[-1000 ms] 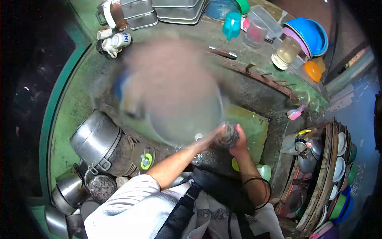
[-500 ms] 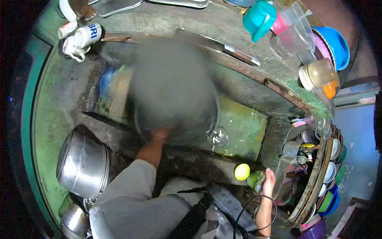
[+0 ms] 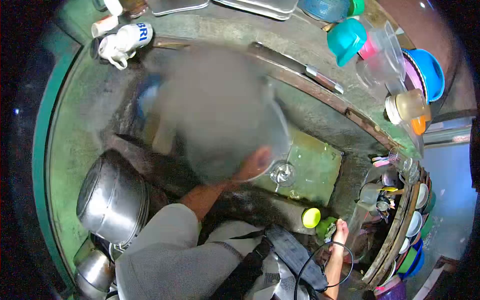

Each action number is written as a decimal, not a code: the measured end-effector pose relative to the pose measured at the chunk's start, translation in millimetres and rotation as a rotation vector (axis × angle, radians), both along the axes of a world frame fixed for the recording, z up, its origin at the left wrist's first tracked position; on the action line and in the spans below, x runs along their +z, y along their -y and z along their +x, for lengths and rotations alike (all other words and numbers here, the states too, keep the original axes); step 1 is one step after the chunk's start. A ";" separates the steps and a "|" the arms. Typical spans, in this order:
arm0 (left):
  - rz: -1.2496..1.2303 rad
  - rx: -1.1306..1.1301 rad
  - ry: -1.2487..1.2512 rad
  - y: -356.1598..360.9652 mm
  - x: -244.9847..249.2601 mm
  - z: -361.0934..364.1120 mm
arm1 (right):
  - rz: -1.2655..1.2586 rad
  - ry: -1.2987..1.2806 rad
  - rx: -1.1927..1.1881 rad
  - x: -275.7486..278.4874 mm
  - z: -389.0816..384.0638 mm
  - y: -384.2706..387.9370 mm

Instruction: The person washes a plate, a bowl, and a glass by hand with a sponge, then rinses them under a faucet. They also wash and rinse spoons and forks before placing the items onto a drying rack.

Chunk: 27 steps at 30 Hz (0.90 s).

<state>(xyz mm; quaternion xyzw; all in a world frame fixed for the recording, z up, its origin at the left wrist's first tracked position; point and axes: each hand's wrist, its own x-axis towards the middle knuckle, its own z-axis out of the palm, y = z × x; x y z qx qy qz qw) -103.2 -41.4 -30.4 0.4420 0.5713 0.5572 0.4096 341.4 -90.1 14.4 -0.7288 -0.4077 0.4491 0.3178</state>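
Note:
A large round pot (image 3: 220,115), grey and badly blurred, stands tilted in the sink; its pale rim shows on the right. My left hand (image 3: 256,162) is at the lower right of that rim with fingers closed against it. Over on the right, my right hand (image 3: 341,232) has its fingers curled beside a green container (image 3: 325,226) with a rough, pale scrubber-like bit in it. What the fingers pinch there is too small to make out. A yellow-green cup (image 3: 311,217) sits just left of the container on the sink's near ledge.
A glass (image 3: 283,173) lies on the wet sink floor (image 3: 315,160). Metal pots (image 3: 115,195) stand at left, white mugs (image 3: 122,42) at upper left. A knife (image 3: 322,79) rests along the far ledge. Plastic tubs (image 3: 347,40) are beyond; a dish rack (image 3: 400,225) is at right.
My left hand has moved right and up along the pot, which appears turned. My right hand's fingers went from stretched to curled beside the green container. The whole view has shifted slightly.

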 end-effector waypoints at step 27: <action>-0.283 0.216 0.777 35.6 3.4 -58.4 | 0.130 0.043 0.144 3.8 -16.0 -18.3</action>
